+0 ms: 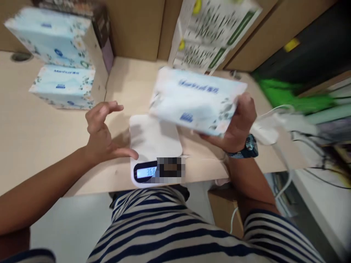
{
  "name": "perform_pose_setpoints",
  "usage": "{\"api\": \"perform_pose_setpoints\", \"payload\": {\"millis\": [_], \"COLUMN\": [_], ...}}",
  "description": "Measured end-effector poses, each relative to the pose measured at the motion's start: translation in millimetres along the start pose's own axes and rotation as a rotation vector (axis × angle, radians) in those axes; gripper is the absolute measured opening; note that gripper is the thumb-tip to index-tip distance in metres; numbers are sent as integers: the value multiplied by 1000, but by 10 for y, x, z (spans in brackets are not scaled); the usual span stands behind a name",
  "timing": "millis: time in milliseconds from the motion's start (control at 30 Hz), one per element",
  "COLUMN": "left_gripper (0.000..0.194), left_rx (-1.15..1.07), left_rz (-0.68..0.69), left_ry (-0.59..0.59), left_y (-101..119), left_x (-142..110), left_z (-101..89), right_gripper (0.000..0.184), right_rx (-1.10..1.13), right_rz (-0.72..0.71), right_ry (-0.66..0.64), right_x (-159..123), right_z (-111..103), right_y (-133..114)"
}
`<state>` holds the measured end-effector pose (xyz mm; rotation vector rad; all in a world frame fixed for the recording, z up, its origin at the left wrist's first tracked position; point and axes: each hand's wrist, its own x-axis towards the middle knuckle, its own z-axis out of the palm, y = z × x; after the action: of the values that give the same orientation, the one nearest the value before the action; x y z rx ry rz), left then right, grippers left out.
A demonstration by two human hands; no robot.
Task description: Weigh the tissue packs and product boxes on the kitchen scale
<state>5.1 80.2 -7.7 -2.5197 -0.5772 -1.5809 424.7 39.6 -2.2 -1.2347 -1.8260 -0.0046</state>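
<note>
My right hand grips the right end of a light-blue tissue pack, which is tilted and slightly blurred. The pack is held up over the back right of a white kitchen scale. Part of the scale's lit display shows digits; the rest of its front is pixelated. Left of the scale, my left hand holds nothing, with thumb and fingers spread apart. Its thumb tip overlaps the scale's left edge in view; I cannot tell if it touches. More tissue packs are stacked beyond that hand.
White cartons with green print stand at the back against a brown partition. A white power strip and cables lie at the right. The desk's front edge runs just before my body, with a cardboard box below.
</note>
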Motion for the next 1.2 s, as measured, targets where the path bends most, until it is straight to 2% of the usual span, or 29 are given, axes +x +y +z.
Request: {"api": "perform_pose_setpoints", "payload": {"millis": [33, 100, 167, 267, 333, 400, 467, 567, 667, 800, 900, 1000, 1100, 1200], "left_gripper": [127, 113, 99, 82, 76, 70, 64, 64, 67, 61, 53, 48, 45, 45], "left_rx": [20, 57, 59, 17, 12, 30, 52, 107, 154, 171, 145, 156, 168, 150], "left_rz": [-46, -155, -234, -302, -305, -231, -152, -121, -100, -55, -31, -33, -52, -57], "left_ry": [-65, -276, -481, -683, -719, -683, -675, -730, -739, -704, -705, -688, -704, -726], "left_y": [20, 59, 79, 77, 72, 80, 121, 251, 348, 348, 354, 361, 356, 373], "left_x": [-9, -41, -71, -96, -100, -88, -45, 69, 170, 193, 193, 189, 177, 173], "left_z": [-22, -60, -91, -131, -148, -157, -161, -155, -97, 9, 41, 60, 81, 81], "right_gripper": [131, 130, 131, 129, 125, 118, 110, 94, 75, 68, 61, 53, 64, 81], "right_rx": [-34, -91, -140, -224, -297, -377, -452, -544, -588, -661, -589, -448, -474, -441], "right_rz": [19, 131, 250, 265, 254, 238, 216, 174, 114, -48, -218, -350, -309, -217], "right_ry": [24, 0, -114, -260, -314, -350, -386, -454, -519, -521, -458, -432, -407, -525], "right_x": [70, 197, 269, 292, 323, 413, 545, 730, 838, 879, 961, 1225, 1586, 1828], "right_z": [-87, -176, -141, 19, 101, 135, 129, 88, 107, 284, 432, 588, 858, 1238], "right_y": [123, 358, 539, 685, 708, 677, 586, 379, 225, 133, -124, -673, -1317, -1831]}}
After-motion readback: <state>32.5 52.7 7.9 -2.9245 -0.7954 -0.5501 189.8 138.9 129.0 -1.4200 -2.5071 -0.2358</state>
